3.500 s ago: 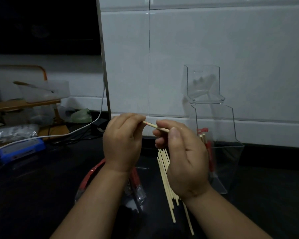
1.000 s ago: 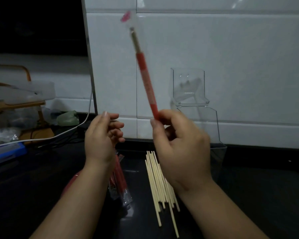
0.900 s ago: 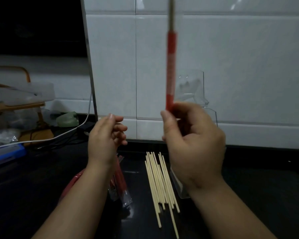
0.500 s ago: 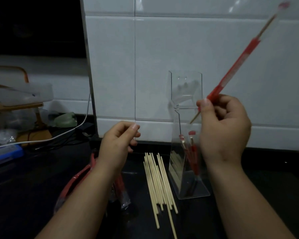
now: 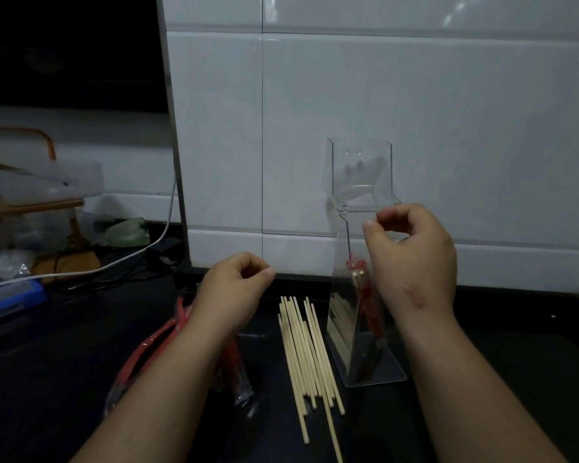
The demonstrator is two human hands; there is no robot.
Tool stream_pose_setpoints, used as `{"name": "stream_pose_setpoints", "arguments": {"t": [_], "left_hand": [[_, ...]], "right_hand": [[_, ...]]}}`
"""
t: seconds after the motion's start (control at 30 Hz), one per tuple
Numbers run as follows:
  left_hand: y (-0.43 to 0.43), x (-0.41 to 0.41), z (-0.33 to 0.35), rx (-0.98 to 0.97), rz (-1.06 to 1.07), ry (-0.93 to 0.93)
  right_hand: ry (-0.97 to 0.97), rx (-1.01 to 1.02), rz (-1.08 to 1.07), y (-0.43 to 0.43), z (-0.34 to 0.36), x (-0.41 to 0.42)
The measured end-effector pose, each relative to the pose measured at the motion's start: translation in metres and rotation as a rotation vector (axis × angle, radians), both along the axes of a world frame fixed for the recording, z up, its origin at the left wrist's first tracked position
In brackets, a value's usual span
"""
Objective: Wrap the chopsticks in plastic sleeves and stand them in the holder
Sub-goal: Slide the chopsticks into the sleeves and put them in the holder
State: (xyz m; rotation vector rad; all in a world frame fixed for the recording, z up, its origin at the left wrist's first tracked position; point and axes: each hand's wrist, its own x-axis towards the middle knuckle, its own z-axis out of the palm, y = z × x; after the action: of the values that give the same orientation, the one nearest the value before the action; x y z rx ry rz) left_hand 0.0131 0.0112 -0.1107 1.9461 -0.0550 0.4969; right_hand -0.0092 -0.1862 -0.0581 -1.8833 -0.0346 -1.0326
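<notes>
A clear plastic holder (image 5: pixel 360 182) stands on the dark counter against the tiled wall. Red-sleeved chopsticks (image 5: pixel 365 295) stand inside it. My right hand (image 5: pixel 415 259) hovers at the holder's opening, fingers loosely curled, with nothing visible in it. Several bare wooden chopsticks (image 5: pixel 306 345) lie on the counter just left of the holder. My left hand (image 5: pixel 234 292) hangs loosely curled and empty above a pack of red-printed plastic sleeves (image 5: pixel 231 372), which my forearm partly hides.
At the far left are a blue box (image 5: pixel 10 299), a wooden rack (image 5: pixel 30 208) with clear containers, a pale green object (image 5: pixel 126 232) and a white cable (image 5: pixel 114 265). The white tiled wall (image 5: pixel 482 128) closes off the back.
My right hand swung the sleeved chopstick from upright over to the holder and let go; it now stands inside. My left hand stayed over the sleeves, empty.
</notes>
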Motion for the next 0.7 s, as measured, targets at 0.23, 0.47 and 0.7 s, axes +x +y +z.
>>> {"name": "stream_pose_setpoints", "arguments": {"t": [0.23,0.47,0.7], "left_hand": [[0.006,0.003,0.001,-0.016,0.044,0.018],[0.011,0.006,0.0,-0.011,0.077,0.014],[0.017,0.008,0.002,-0.019,0.107,0.036]], "right_hand": [[-0.219,0.056,0.105,0.007,0.004,-0.012],[-0.757,-0.377,0.08,0.027,-0.007,-0.026],[-0.699,-0.634,0.267,0.054,-0.023,-0.03]]}}
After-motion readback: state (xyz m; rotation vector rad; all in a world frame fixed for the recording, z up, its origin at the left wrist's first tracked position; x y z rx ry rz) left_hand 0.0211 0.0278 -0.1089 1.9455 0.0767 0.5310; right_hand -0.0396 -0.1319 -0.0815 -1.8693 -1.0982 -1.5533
